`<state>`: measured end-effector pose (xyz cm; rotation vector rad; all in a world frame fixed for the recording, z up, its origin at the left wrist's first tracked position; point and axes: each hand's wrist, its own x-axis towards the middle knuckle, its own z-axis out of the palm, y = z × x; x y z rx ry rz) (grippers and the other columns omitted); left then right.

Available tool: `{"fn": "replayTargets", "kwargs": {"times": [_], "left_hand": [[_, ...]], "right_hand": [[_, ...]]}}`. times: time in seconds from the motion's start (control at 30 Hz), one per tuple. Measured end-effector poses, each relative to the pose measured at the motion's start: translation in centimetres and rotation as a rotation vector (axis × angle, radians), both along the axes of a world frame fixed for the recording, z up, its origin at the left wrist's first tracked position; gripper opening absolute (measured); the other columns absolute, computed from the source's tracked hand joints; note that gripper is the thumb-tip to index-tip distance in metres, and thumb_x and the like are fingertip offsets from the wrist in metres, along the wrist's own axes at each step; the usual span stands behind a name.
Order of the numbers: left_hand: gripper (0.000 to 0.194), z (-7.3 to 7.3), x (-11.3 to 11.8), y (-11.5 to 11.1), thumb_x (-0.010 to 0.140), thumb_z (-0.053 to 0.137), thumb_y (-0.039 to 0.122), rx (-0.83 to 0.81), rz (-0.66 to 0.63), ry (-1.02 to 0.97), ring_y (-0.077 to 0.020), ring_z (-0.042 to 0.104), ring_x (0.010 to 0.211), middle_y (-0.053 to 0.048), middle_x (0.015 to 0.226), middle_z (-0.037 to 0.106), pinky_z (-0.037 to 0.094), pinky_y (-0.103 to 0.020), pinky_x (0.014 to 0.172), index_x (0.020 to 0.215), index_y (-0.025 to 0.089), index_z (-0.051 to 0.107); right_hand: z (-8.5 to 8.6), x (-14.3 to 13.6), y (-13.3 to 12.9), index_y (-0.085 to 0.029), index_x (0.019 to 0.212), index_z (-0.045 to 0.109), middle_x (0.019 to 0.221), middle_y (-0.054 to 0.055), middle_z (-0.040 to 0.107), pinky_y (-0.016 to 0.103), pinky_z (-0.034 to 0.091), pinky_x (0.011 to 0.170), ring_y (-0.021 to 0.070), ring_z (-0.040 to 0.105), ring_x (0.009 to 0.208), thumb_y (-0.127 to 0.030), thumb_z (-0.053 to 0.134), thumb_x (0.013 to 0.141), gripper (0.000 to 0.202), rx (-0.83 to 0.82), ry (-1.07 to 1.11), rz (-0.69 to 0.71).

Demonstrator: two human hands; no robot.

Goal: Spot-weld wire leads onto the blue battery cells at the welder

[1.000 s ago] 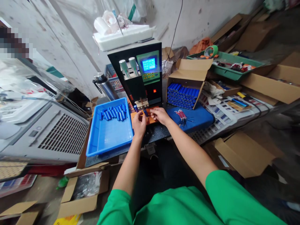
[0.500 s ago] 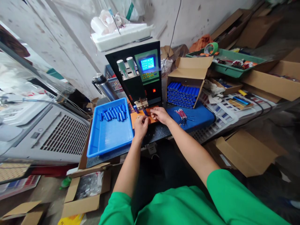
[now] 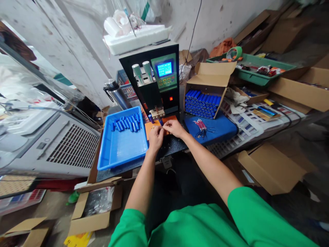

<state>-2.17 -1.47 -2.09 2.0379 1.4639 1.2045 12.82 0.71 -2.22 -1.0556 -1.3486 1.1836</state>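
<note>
A black machine (image 3: pixel 149 92) with a lit blue screen stands on the dark table. Under its welding head (image 3: pixel 157 112) is an orange plate (image 3: pixel 149 129). One blue cylinder (image 3: pixel 151 118) stands upright on the plate, and another blue cylinder (image 3: pixel 160 122) is beneath the head, just beyond my fingertips. My left hand (image 3: pixel 156 137) is closed near that second cylinder. My right hand (image 3: pixel 175 128) is also closed, its fingertips meeting those of my left hand. Whatever lies between the fingers of either hand is too small to make out.
A blue tray (image 3: pixel 123 147) with several blue cylinders lies left. Right of the machine are a cardboard box (image 3: pixel 210 73) of blue cylinders and red and black wires (image 3: pixel 200 127) on a blue cloth (image 3: pixel 218 128). A steel flask (image 3: pixel 118 96) stands behind the tray.
My right hand has moved left, bringing its fingertips against my left hand. The graphics on the machine's screen have changed. The whole view has shifted slightly.
</note>
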Motion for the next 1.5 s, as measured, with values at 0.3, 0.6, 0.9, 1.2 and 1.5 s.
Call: {"fn": "replayTargets", "kwargs": {"times": [0.3,0.6,0.9,1.2,1.5], "left_hand": [[0.008,-0.2,0.3,-0.7,0.088,0.057,0.022,0.062,0.052,-0.101,-0.0166,0.056,0.079,-0.005,0.088,0.057,0.049,-0.03,0.072,0.081,0.02,0.058],[0.032,-1.0,0.7,0.3,0.085,0.063,0.022,0.079,0.014,0.077,-0.0264,0.055,0.126,-0.013,0.135,0.058,0.045,-0.043,0.109,0.116,0.021,0.07],[0.015,-0.6,1.1,0.3,0.086,0.06,0.024,0.007,0.084,0.113,-0.0222,0.064,0.093,-0.007,0.098,0.072,0.051,-0.037,0.087,0.099,0.02,0.068],[0.028,-0.1,2.7,1.6,0.088,0.059,0.023,0.051,0.148,0.186,-0.0267,0.064,0.103,-0.014,0.117,0.067,0.049,-0.039,0.09,0.115,0.018,0.063],[0.021,-0.2,4.0,3.1,0.092,0.055,0.026,0.028,0.151,0.253,-0.0268,0.063,0.084,-0.012,0.089,0.069,0.047,-0.037,0.077,0.106,0.018,0.069]], "right_hand": [[0.9,0.2,-0.4,-0.017,0.07,0.063,0.051,-0.004,0.055,0.021,0.037,0.044,0.0095,0.048,0.045,-0.038,0.075,0.072,0.024,-0.051,0.142,-0.048],[1.2,0.3,-0.5,-0.017,0.068,0.059,0.05,-0.006,0.051,0.019,0.032,0.041,0.0061,0.04,0.041,-0.046,0.076,0.073,0.033,-0.08,0.257,-0.137],[0.9,0.1,-0.1,-0.018,0.067,0.058,0.049,-0.006,0.052,0.018,0.033,0.038,0.0061,0.043,0.039,-0.042,0.074,0.074,0.03,-0.097,0.352,-0.172],[1.1,0.6,-0.4,-0.018,0.064,0.057,0.047,-0.006,0.052,0.019,0.032,0.036,0.0063,0.042,0.038,-0.044,0.077,0.069,0.033,-0.115,0.428,-0.086],[0.9,0.3,-0.2,-0.019,0.064,0.055,0.046,-0.006,0.05,0.02,0.032,0.035,0.0067,0.04,0.036,-0.046,0.077,0.069,0.035,-0.101,0.473,-0.099]]}}
